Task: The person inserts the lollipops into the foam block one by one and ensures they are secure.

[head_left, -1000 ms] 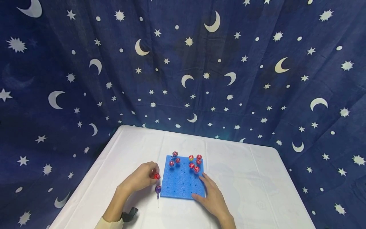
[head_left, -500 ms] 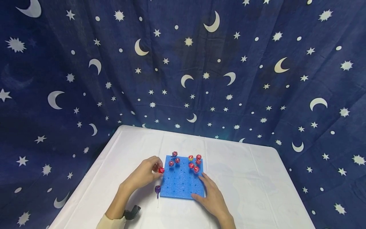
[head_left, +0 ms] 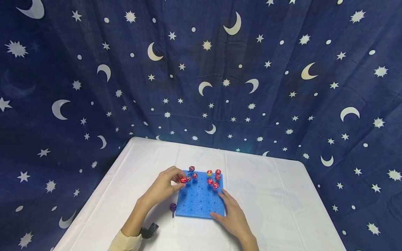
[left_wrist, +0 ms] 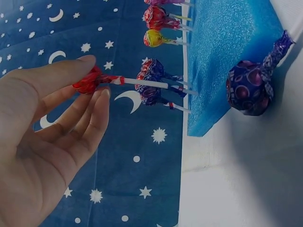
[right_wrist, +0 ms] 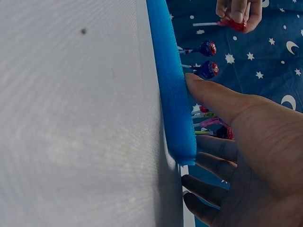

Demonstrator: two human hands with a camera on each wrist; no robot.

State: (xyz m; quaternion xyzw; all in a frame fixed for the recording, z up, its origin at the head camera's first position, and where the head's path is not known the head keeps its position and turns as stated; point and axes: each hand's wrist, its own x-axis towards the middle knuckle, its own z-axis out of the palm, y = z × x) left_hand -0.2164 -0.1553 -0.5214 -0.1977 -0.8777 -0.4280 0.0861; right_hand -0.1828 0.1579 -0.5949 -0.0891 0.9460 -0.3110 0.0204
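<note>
My left hand pinches a red-wrapped lollipop by its candy end, above the left edge of a blue foam board. Its white stick points toward the board, and the tip is apart from the foam in the left wrist view. My right hand rests at the board's right front side, thumb and fingers spread along its edge. Dark blue-and-red lollipops stand in the board's back left. A group of mostly red lollipops stands at its back right.
A purple-wrapped lollipop lies on the white table just left of the board. Rows of small holes mark the foam's surface. Behind the table hangs a dark blue curtain with moons and stars.
My left hand has carried the red lollipop away from me and to the right, from beside the board to over its left edge. The right hand keeps its place.
</note>
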